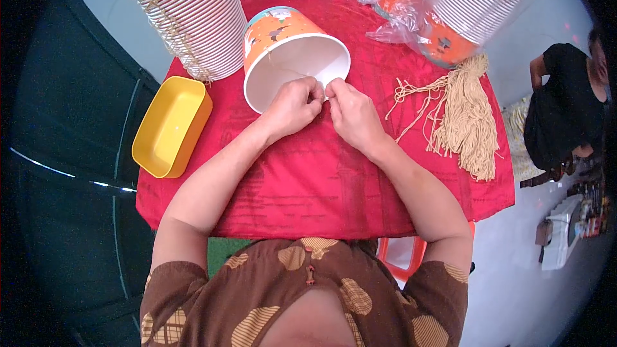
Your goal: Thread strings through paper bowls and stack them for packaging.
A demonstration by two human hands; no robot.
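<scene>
An orange paper bucket (279,26) with printed figures lies tipped on the table, its white open mouth toward me. A thin beige string runs across its inside toward my left hand (295,108). That hand is closed in a pinch on the string at the bucket's lower rim. My right hand (353,114) is closed close beside it, fingertips pinched near the same rim; what lies between them is too small to make out. A bundle of beige strings (469,119) lies to the right, with several loose strands spreading toward my right hand.
A tall stack of nested buckets (193,19) stands at the left, strings hanging down its side. A yellow tub (167,128) sits at the left edge of the red tablecloth (308,199). More stacks, some in clear plastic (405,22), stand at the back. A person (565,109) is at the far right.
</scene>
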